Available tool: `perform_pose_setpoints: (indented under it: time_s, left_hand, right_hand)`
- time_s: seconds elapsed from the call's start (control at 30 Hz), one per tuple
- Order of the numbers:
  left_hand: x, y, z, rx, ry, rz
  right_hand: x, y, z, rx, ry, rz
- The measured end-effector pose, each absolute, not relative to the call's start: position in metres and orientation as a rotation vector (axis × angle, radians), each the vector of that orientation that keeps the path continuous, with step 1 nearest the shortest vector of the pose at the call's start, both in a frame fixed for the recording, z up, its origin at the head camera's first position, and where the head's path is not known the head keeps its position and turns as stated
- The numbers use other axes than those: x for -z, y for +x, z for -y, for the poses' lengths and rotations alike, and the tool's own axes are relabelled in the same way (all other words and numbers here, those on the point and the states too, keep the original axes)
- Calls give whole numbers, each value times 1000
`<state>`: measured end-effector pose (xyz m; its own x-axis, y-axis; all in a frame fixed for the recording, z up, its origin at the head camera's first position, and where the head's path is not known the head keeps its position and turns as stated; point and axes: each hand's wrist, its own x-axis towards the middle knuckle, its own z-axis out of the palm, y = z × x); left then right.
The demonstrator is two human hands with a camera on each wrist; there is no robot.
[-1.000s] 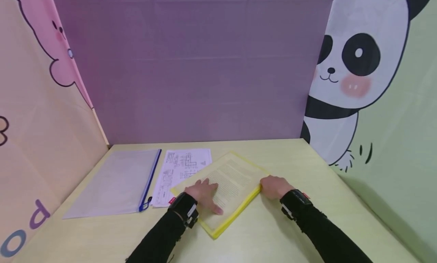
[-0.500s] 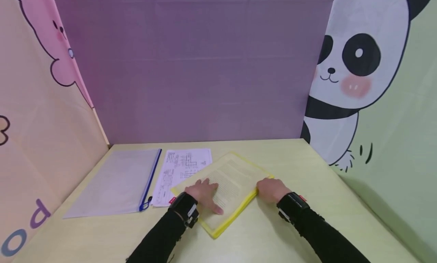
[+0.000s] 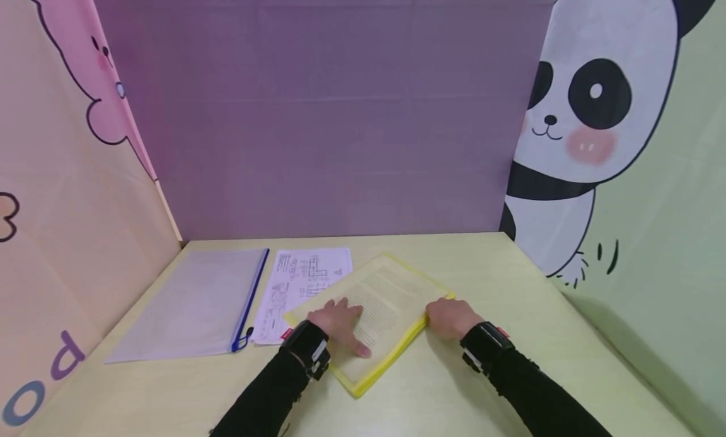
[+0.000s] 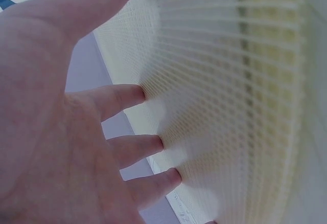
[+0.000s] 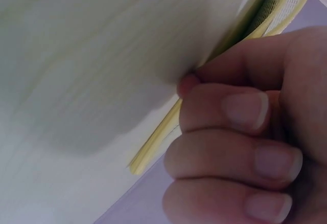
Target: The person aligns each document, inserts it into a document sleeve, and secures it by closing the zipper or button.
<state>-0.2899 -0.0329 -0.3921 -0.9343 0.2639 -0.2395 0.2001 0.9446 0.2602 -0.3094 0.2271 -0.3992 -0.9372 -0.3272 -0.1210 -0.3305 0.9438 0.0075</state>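
A yellow-edged mesh document pouch [image 3: 386, 298] lies slantwise on the table, a printed sheet showing through it. My left hand [image 3: 339, 326] rests on its left part with fingers spread; in the left wrist view the fingertips [image 4: 153, 143] press into the mesh [image 4: 204, 111]. At the pouch's right edge, close to the far right corner, my right hand [image 3: 450, 317] pinches the yellow border. Seen from the right wrist, the fingers [image 5: 219, 152] are curled, with thumb and index finger meeting at the yellow edge [image 5: 153, 144]. Whatever lies between those two fingertips is hidden.
A printed sheet [image 3: 292, 273] with diagrams lies partly under the pouch's left corner. Left of it is a pale see-through document bag [image 3: 181, 304] with a blue zipper edge [image 3: 251, 298]. A purple panel [image 3: 340, 109] closes off the table [image 3: 510, 361] at the back; printed side walls flank it.
My right hand has slid slightly left and toward me along the pouch's right edge, baring more of the yellow corner behind it. The left hand and pouch have stayed put.
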Motion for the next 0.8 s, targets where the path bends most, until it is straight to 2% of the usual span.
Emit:
perform_pose_setpoints:
  time_s: [0.8]
  left_hand:
    - [392, -288, 32, -314, 332, -2835]
  right_hand:
    - [399, -298, -217, 5, -559, -2977]
